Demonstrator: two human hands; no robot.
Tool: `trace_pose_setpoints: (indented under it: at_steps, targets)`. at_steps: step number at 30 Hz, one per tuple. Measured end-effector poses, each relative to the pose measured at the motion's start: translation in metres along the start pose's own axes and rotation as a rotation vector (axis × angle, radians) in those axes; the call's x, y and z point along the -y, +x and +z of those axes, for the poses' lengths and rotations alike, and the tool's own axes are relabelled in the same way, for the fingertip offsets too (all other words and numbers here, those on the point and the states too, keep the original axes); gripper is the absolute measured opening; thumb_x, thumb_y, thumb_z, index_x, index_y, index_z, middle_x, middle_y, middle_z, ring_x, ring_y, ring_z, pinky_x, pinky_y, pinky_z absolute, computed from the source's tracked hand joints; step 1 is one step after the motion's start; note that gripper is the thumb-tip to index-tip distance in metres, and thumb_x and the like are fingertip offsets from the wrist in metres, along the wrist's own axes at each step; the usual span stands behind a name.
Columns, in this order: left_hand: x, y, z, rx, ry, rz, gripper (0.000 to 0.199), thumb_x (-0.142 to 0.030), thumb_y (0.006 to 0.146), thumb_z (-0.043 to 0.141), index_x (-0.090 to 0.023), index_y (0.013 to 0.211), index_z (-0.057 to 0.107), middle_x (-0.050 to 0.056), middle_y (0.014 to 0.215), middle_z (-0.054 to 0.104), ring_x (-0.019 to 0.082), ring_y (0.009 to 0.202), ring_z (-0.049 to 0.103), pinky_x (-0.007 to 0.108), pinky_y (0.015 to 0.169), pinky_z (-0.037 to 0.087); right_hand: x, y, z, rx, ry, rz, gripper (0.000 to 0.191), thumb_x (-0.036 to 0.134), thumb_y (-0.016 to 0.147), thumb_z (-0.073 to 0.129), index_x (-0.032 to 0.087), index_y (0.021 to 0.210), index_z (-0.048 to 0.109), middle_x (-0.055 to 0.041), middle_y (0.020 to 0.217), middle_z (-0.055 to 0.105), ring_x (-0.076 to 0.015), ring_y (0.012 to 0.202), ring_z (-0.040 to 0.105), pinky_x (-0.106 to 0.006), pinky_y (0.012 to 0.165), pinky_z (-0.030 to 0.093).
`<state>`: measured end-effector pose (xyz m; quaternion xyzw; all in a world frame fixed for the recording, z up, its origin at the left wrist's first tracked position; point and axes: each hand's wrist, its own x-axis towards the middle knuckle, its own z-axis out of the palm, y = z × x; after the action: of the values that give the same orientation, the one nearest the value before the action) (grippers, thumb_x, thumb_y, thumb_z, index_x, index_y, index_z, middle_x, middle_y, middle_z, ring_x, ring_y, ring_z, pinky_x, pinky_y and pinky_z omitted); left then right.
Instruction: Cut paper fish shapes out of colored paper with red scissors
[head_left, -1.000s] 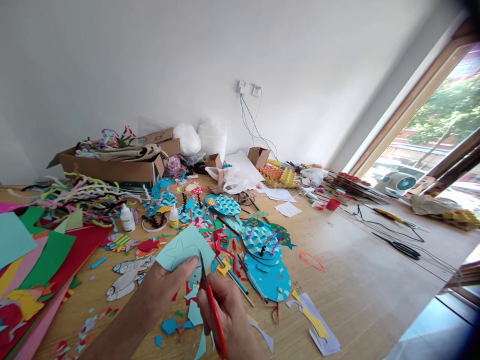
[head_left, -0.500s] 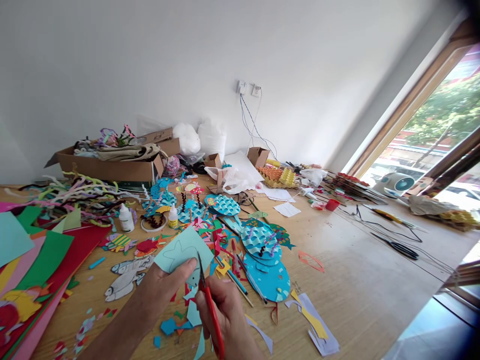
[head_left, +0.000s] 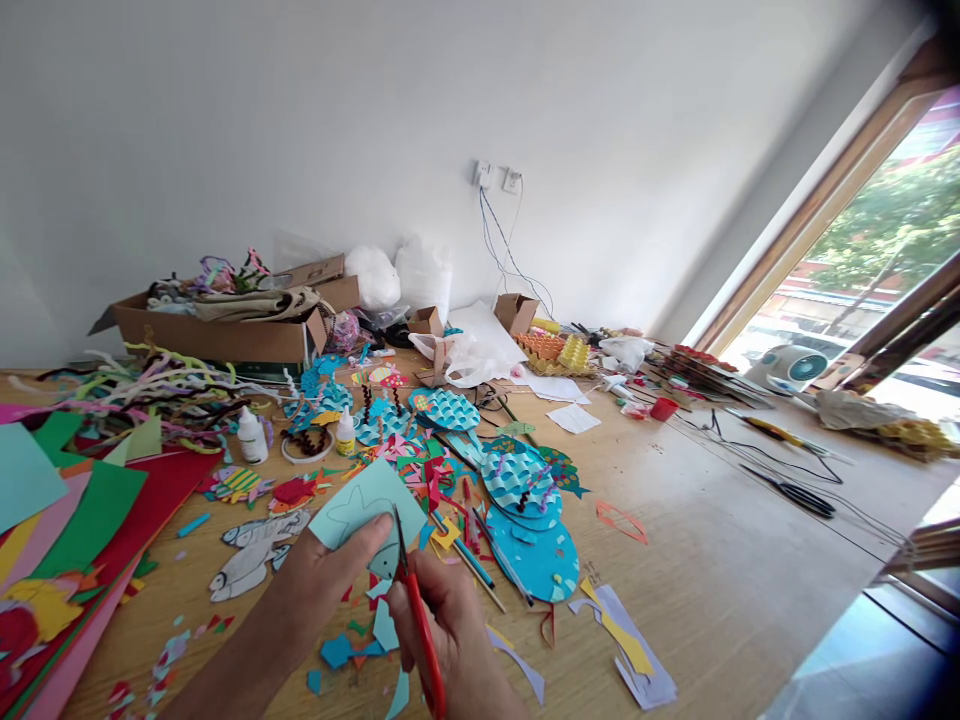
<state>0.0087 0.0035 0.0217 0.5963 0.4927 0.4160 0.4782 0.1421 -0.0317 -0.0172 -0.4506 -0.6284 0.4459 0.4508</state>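
My left hand (head_left: 330, 570) pinches a light blue sheet of paper (head_left: 397, 482), its thumb lying on top. A fish outline is drawn on the sheet in dark line, with an eye near the lower edge. My right hand (head_left: 457, 620) is closed round the red handles of a pair of scissors (head_left: 424, 635). The dark blades point up and away from me and lie at the right part of the paper, close to the left thumb. Below the hands, light blue offcuts (head_left: 385, 628) lie on the table.
Cut-out paper fish (head_left: 251, 570) and coloured sheets (head_left: 97, 510) lie to the left. Two glue bottles (head_left: 252, 437) stand behind them, near a pile of pipe cleaners (head_left: 172, 390). Blue paper discs (head_left: 536, 560) lie right of centre. Black-handled scissors (head_left: 802, 497) rest far right.
The paper has tilted slightly in my left hand, and more of the drawn fish head shows beside the blades. Both hands stay in nearly the same place.
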Motion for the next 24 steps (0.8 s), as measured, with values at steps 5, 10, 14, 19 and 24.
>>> trace_pose_setpoints:
  at_steps: [5, 10, 14, 19, 24]
  targets:
    - [-0.002, -0.002, 0.001, 0.072, -0.011, 0.001, 0.024, -0.036, 0.080, 0.049, -0.024, 0.073, 0.068, -0.001, 0.087, 0.073, 0.022, 0.093, 0.060, 0.028, 0.091, 0.044, -0.005, -0.001, -0.001, -0.025, -0.023, -0.035, 0.038, 0.045, 0.084, 0.049, 0.020, 0.059, 0.037, 0.0064, 0.052, 0.027, -0.0075, 0.046, 0.027, -0.021, 0.043, 0.021]
    - [-0.003, -0.002, 0.002, 0.087, -0.052, -0.014, 0.025, -0.036, 0.080, 0.050, -0.023, 0.075, 0.070, -0.001, 0.091, 0.074, 0.022, 0.093, 0.060, 0.029, 0.091, 0.044, -0.007, -0.001, -0.002, -0.012, -0.032, -0.041, 0.035, 0.039, 0.084, 0.050, 0.020, 0.059, 0.035, 0.0068, 0.053, 0.026, -0.0071, 0.046, 0.026, -0.021, 0.043, 0.020]
    - [-0.003, -0.003, 0.001, 0.081, -0.044, -0.018, 0.025, -0.035, 0.080, 0.050, -0.022, 0.078, 0.072, -0.001, 0.083, 0.074, 0.023, 0.099, 0.058, 0.031, 0.096, 0.040, -0.006, -0.001, -0.003, -0.014, -0.031, -0.054, 0.036, 0.038, 0.084, 0.050, 0.020, 0.058, 0.033, 0.0070, 0.051, 0.024, -0.0075, 0.046, 0.025, -0.021, 0.042, 0.019]
    - [-0.003, -0.001, -0.001, 0.107, -0.031, -0.014, 0.026, -0.034, 0.081, 0.050, -0.022, 0.079, 0.072, -0.001, 0.075, 0.074, 0.024, 0.102, 0.058, 0.031, 0.096, 0.041, -0.011, -0.002, -0.003, -0.003, -0.012, -0.030, 0.036, 0.036, 0.084, 0.051, 0.020, 0.058, 0.033, 0.0071, 0.052, 0.025, -0.0075, 0.046, 0.024, -0.020, 0.041, 0.019]
    - [-0.001, -0.001, -0.002, 0.077, 0.004, -0.007, 0.027, -0.036, 0.080, 0.049, -0.022, 0.080, 0.072, 0.001, 0.083, 0.074, 0.025, 0.097, 0.059, 0.033, 0.095, 0.042, -0.014, -0.003, -0.002, 0.010, 0.004, -0.020, 0.035, 0.037, 0.085, 0.050, 0.020, 0.058, 0.033, 0.0074, 0.051, 0.024, -0.0072, 0.045, 0.024, -0.020, 0.040, 0.018]
